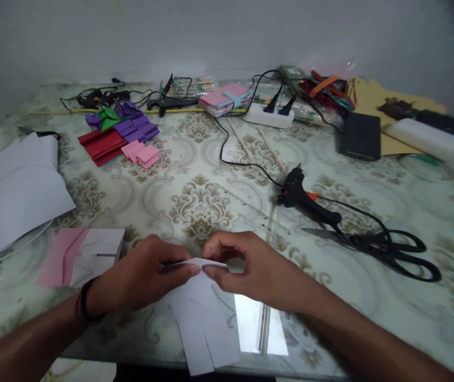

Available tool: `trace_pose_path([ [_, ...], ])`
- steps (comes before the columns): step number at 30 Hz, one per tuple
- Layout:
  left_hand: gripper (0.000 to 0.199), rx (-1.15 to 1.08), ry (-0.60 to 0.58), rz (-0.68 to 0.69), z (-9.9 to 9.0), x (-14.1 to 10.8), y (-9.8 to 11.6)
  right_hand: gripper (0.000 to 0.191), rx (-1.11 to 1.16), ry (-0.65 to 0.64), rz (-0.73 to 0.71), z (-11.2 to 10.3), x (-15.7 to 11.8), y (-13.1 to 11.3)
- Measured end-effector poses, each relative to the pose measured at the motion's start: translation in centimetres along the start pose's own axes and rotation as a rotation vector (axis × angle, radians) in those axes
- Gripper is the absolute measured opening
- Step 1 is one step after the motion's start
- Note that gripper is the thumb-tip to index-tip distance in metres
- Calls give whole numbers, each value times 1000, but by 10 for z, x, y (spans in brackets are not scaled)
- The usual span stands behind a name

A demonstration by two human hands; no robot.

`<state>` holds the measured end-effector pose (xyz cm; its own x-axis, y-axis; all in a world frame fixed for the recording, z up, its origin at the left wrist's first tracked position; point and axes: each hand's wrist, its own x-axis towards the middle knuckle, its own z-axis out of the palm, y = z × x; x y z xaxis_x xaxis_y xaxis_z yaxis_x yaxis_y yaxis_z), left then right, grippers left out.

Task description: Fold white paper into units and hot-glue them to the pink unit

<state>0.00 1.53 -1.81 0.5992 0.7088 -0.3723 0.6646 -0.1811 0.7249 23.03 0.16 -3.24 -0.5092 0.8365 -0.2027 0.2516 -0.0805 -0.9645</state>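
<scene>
A white sheet of paper (201, 318) with a slit up its lower part hangs between my two hands at the front of the table. My left hand (139, 273) pinches its folded top edge from the left, thumb on the near side. From the right, my right hand (243, 265) pinches the same edge, its thumb close to the other one. A pink and white folded paper piece (103, 241) lies just left of my left wrist. Beyond my right hand rest black-handled scissors (370, 244) and a black hot glue gun (306, 199).
White paper sheets (16, 191) lie at the left. Folded red (102, 146), purple (135, 127) and pink papers (141, 154) sit further back. A power strip (269, 114), thin sticks (272, 148), a clear ruler (251, 207), a black box (360, 135) and cables spread across the rear and right.
</scene>
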Motion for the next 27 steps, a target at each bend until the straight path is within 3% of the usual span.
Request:
trace_pose_path([
  [5, 40, -65, 63, 11, 3, 0, 1, 11, -77, 65, 49, 9, -1, 0],
  [11, 39, -28, 40, 21, 2, 0, 4, 13, 12, 120, 13, 9, 0, -2],
  [16, 39, -12, 39, 54, 4, -1, 4, 12, 90, 121, 9, 9, -1, -4],
  [22, 38, -18, 56, 56, 6, -1, 3, 8, -4, 65, 38, 8, -3, -3],
  [27, 40, -54, 65, 57, 3, -1, 5, 15, -23, 93, 75, 6, -3, -6],
])
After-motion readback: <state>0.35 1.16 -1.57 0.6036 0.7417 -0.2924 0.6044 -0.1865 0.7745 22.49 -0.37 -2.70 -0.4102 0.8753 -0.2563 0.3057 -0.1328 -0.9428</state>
